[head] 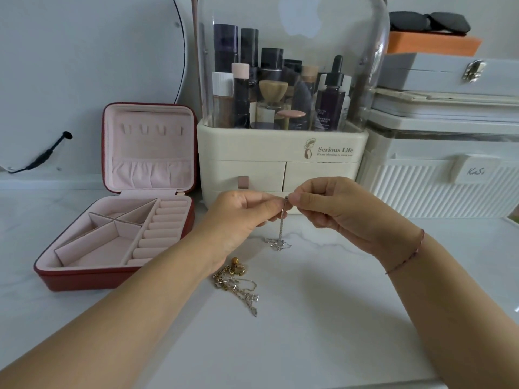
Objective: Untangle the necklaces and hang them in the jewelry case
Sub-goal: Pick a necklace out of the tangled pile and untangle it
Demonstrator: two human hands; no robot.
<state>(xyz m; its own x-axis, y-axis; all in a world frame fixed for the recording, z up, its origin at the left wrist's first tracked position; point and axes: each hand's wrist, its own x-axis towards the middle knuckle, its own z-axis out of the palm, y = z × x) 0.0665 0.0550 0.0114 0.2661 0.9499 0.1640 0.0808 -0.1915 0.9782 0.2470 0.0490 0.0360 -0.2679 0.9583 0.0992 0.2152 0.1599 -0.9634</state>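
Left hand (241, 214) and right hand (337, 209) pinch one chain (281, 220) over the marble top (323, 304); tangle (238, 284) nearby, case (84, 279) left, organizer (280, 153) behind.

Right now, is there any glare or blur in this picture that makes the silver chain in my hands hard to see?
Head view: soft, even light, no glare on the silver chain, though its fine links look slightly blurred; head view: a pale reflection sits high on the clear organizer dome; head view: wide-angle distortion bows the frame edges.
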